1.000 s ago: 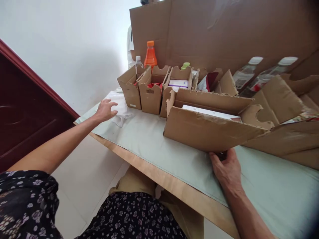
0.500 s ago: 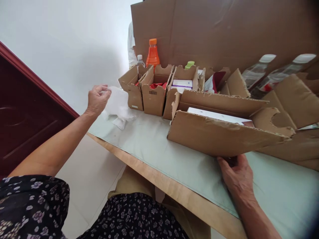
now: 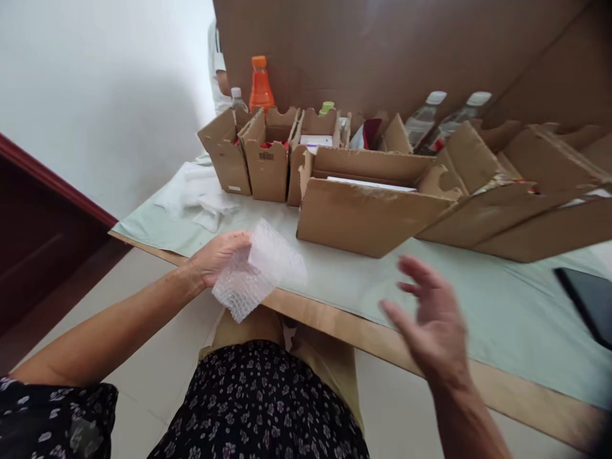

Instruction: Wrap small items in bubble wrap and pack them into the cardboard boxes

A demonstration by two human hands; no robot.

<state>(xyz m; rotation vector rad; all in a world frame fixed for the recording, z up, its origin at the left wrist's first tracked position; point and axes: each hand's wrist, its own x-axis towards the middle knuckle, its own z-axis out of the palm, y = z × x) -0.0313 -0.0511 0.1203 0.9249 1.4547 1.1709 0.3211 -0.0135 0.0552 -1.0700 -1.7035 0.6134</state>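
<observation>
Pinched in my left hand [image 3: 224, 255] is a clear bubble wrap bag [image 3: 258, 268], hanging over the front edge of the table. My right hand [image 3: 433, 319] is in the air above the table's front, its fingers apart with nothing in them and a little blurred. Beyond it stands a low cardboard box [image 3: 368, 213] with a flat white item [image 3: 370, 184] inside. More crumpled clear wrap [image 3: 191, 191] lies on the green cloth at the left.
Several cardboard bins line the back, among them one with a barcode [image 3: 268, 172]. Behind them are an orange bottle [image 3: 261, 86] and clear bottles [image 3: 423, 118]. A black phone [image 3: 588, 303] lies at the right. A person's white sleeve [image 3: 217, 64] shows behind the cardboard panel.
My left hand has come from the pile of wrap toward me, carrying a bubble wrap bag. My right hand has let go of the low box, which now sits further back.
</observation>
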